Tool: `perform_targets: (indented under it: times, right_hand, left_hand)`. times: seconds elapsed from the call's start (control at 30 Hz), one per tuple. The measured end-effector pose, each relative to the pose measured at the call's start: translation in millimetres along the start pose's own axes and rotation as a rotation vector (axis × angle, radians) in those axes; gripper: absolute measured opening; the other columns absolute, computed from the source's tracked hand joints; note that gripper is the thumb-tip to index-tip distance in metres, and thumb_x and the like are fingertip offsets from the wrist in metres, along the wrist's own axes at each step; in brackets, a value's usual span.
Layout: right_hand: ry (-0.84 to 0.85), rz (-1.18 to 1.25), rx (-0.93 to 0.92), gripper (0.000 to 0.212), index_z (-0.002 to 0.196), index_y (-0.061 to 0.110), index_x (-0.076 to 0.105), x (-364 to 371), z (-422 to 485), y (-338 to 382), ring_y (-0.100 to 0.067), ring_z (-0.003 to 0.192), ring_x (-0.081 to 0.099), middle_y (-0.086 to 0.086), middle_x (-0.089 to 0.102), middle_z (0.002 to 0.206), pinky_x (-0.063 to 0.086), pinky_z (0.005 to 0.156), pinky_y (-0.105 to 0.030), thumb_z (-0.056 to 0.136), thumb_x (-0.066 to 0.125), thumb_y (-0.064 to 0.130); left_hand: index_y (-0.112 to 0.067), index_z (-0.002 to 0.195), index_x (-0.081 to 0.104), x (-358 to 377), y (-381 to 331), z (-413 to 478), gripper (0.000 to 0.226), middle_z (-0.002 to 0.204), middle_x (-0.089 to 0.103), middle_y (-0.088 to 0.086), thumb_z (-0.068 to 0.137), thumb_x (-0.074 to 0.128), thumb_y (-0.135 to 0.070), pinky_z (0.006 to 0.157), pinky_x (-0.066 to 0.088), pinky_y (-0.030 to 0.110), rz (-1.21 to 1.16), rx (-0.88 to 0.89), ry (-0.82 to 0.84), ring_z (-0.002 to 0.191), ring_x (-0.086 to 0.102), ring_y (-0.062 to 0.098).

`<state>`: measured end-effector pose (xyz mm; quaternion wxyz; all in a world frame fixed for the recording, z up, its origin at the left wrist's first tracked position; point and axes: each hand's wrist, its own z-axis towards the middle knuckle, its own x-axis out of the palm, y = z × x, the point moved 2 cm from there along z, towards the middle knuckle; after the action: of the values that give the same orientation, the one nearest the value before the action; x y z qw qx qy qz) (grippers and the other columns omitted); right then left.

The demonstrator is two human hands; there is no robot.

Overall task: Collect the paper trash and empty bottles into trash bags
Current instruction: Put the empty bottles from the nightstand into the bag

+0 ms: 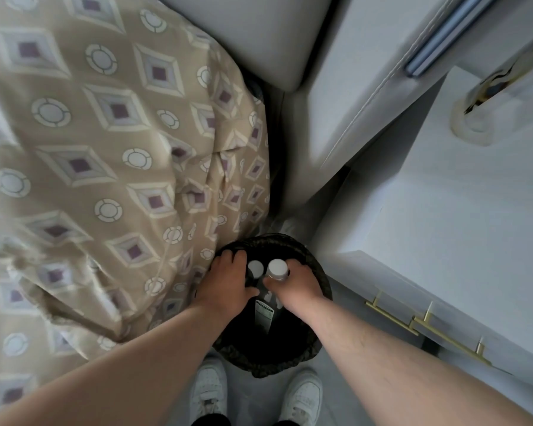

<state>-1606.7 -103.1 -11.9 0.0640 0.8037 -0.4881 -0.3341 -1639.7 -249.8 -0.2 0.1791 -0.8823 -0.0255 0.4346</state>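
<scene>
A black trash bag (pixel 265 361) stands open on the floor between the bed and the nightstand. Two clear plastic bottles with white caps sit upright in its mouth. My left hand (pixel 228 284) wraps around the left bottle (pixel 255 268). My right hand (pixel 296 285) grips the right bottle (pixel 277 269) just below its cap. A bottle label (pixel 263 315) shows deeper in the bag between my wrists. No paper trash is in sight.
A bed with a beige diamond-patterned cover (pixel 105 167) fills the left side. A white nightstand (pixel 443 210) with brass drawer handles (pixel 422 329) stands on the right. My white sneakers (pixel 208 392) are on the narrow floor strip behind the bag.
</scene>
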Motion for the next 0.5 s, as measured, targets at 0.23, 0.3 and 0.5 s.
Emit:
perform_targets:
  times: [0.23, 0.3, 0.5]
  right_hand:
    - [-0.004, -0.043, 0.021, 0.049, 0.107, 0.02, 0.058, 12, 8, 3, -0.023, 0.09, 0.064, -0.006, 0.061, 0.114, 0.049, 0.069, -0.029, 0.069, 0.067, 0.049]
    - [-0.015, -0.042, 0.015, 0.046, 0.105, 0.02, 0.058, 13, 7, 2, -0.022, 0.087, 0.064, -0.006, 0.06, 0.114, 0.048, 0.066, -0.029, 0.07, 0.068, 0.047]
    - [-0.009, 0.043, -0.027, 0.039, 0.111, 0.022, 0.057, 6, -8, 3, -0.024, 0.09, 0.065, -0.005, 0.062, 0.114, 0.055, 0.075, -0.034, 0.08, 0.063, 0.044]
  left_hand:
    - [-0.016, 0.134, 0.039, -5, 14, -7, 0.062, 0.128, 0.048, 0.008, 0.085, 0.06, -0.047, 0.098, 0.041, 0.038, 0.009, -0.025, -0.096, 0.121, 0.044, 0.027]
    - [-0.015, 0.137, 0.038, -8, 17, -7, 0.064, 0.129, 0.048, 0.009, 0.086, 0.06, -0.045, 0.101, 0.038, 0.036, -0.018, -0.016, -0.092, 0.124, 0.042, 0.027]
    - [-0.016, 0.14, 0.036, -25, 10, -18, 0.063, 0.135, 0.047, 0.006, 0.089, 0.053, -0.048, 0.103, 0.035, 0.031, -0.055, -0.036, -0.083, 0.127, 0.042, 0.023]
